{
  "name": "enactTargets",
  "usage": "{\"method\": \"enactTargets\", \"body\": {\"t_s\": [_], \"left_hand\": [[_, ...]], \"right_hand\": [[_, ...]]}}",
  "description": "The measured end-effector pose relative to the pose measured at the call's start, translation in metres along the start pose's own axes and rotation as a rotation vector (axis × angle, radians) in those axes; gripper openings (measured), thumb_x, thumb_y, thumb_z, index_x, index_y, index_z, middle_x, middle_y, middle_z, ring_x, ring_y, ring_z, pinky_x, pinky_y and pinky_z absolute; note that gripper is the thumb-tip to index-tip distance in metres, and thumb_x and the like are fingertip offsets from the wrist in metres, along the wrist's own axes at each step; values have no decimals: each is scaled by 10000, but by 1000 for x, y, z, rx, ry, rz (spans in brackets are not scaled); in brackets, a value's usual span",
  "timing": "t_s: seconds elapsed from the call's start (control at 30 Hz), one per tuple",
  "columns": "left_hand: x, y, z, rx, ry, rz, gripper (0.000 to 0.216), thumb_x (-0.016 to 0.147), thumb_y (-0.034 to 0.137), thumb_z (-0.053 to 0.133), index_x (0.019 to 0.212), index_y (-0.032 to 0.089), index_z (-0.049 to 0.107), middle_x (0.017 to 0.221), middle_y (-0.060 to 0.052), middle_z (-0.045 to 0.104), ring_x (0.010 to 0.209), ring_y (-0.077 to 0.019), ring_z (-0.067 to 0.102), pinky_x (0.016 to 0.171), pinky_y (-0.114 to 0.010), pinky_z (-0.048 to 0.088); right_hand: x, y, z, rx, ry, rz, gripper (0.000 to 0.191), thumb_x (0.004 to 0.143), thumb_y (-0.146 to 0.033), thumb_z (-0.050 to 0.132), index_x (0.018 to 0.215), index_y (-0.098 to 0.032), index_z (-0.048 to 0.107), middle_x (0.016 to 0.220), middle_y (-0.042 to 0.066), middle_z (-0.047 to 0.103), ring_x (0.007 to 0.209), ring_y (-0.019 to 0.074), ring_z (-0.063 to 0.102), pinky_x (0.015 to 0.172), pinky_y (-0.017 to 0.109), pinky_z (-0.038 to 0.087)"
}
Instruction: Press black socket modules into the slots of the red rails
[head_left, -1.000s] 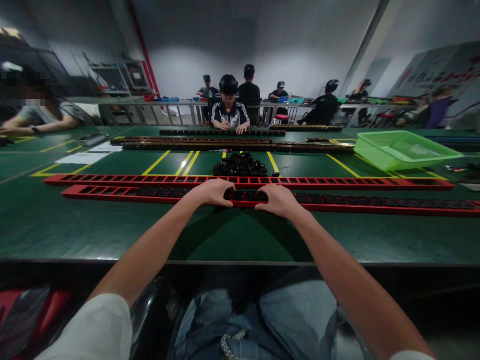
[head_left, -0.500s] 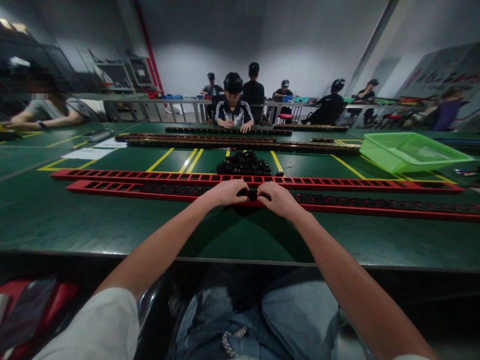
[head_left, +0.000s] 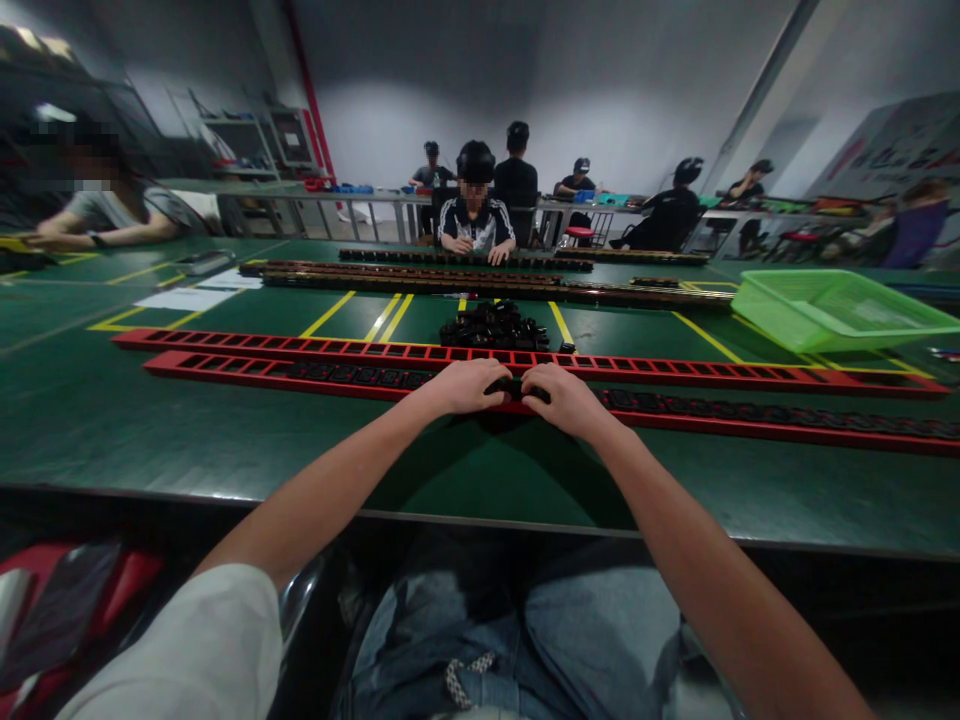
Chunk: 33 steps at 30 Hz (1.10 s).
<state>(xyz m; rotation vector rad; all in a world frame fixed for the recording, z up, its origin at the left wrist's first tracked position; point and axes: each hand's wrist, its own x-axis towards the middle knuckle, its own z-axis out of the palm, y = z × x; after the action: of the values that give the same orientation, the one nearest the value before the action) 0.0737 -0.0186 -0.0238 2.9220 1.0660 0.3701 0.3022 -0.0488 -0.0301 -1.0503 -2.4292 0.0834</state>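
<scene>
Two long red slotted strips lie across the green table; the near strip is partly filled with small black parts and the far strip has open slots. My left hand and my right hand rest side by side on the near strip at its middle, fingers curled down and pressing on a black part between them. A heap of loose black parts sits just beyond the far strip.
A green plastic basket stands at the right. Dark strips lie further back, where a person sits opposite. Another person sits at the left; more people sit at rear tables. White papers lie at the left.
My two hands have drawn closer together on the near red strip, closing the gap over the black part. The view has shifted slightly.
</scene>
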Motion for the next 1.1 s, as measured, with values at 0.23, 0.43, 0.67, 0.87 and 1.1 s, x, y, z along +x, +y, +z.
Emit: {"method": "enactTargets", "body": {"t_s": [0.23,0.43,0.67,0.87,1.1], "left_hand": [[0,2,1,-24,-7,-7,319,954,359,522,1220,209,616,1216,-77,655,1166,-233,605,946,-338,506],[1,1,2,-34,-21,3,376,937,371,548,1272,206,590,1252,-84,649,1176,-242,599,968,-357,503],[2,0,5,-47,-38,20,402,931,371,560,1303,220,570,1280,-77,643,1196,-242,595,985,-358,499],[0,2,4,-50,-43,-4,365,955,382,523,1279,225,584,1278,-78,646,1205,-247,596,978,-368,508],[2,12,10,20,-63,-29,508,950,528,533,1335,197,527,1264,-118,641,1156,-286,613,941,-396,514]], "right_hand": [[0,-4,-2,-17,-12,37,94,870,-159,637,951,-204,632,1024,79,666,998,242,591,909,388,491],[0,-5,-3,-10,-12,37,91,860,-153,633,934,-206,642,1034,78,666,1005,240,591,915,390,490],[0,-5,-2,-3,-20,51,115,867,-138,619,960,-197,651,1036,84,665,1010,240,594,920,393,492],[0,-2,0,6,-24,8,91,878,-137,617,937,-198,651,1035,78,679,1038,239,593,952,396,483],[0,-2,-1,-6,-18,21,123,851,-127,641,954,-193,651,1015,77,677,1013,242,597,929,389,492]]}}
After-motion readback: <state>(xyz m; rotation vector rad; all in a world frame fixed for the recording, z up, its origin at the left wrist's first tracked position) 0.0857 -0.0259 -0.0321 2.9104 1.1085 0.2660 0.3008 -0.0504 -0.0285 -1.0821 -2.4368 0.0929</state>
